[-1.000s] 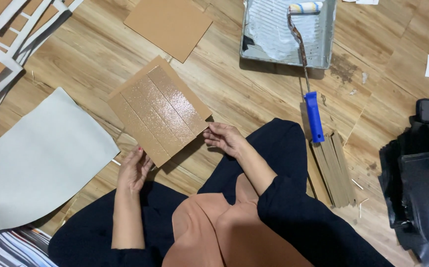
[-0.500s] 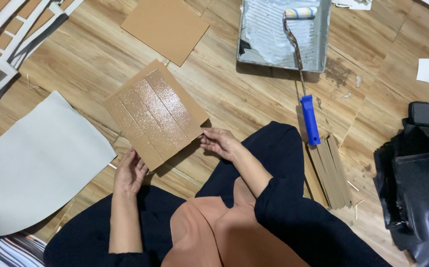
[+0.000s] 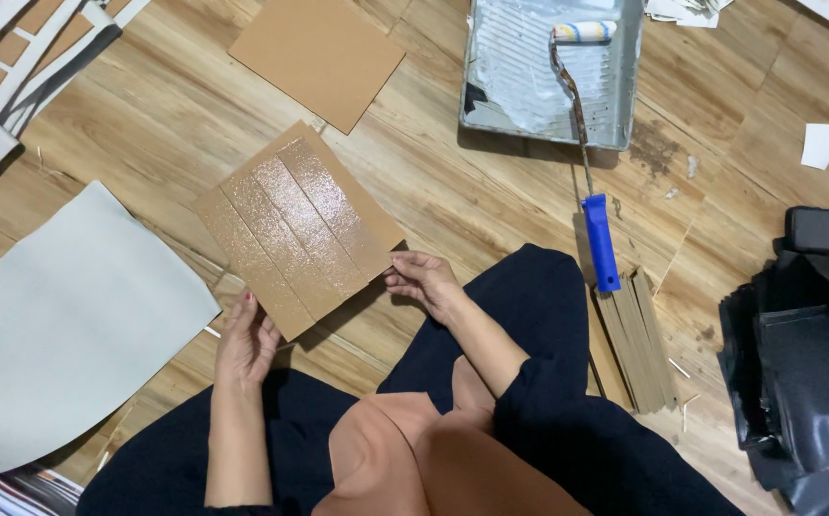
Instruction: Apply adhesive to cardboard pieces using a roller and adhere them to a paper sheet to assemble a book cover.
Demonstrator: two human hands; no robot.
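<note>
A brown cardboard panel (image 3: 295,227) with glossy wet strips across it is tilted just above the wooden floor in front of me. My left hand (image 3: 245,344) touches its near left corner with fingers spread under the edge. My right hand (image 3: 422,280) pinches its near right corner. Both hands carry the panel between them.
A grey paint tray (image 3: 629,76) with a blue-handled roller (image 3: 598,239) lies at the upper right. A stack of cardboard strips (image 3: 639,339) sits by my right knee. A plain cardboard square (image 3: 317,53) lies ahead, a pale grey sheet (image 3: 61,315) at left, black bags (image 3: 806,334) at right.
The panel and both hands have stayed nearly in place; the view has shifted slightly, so the tray and roller sit a little further left.
</note>
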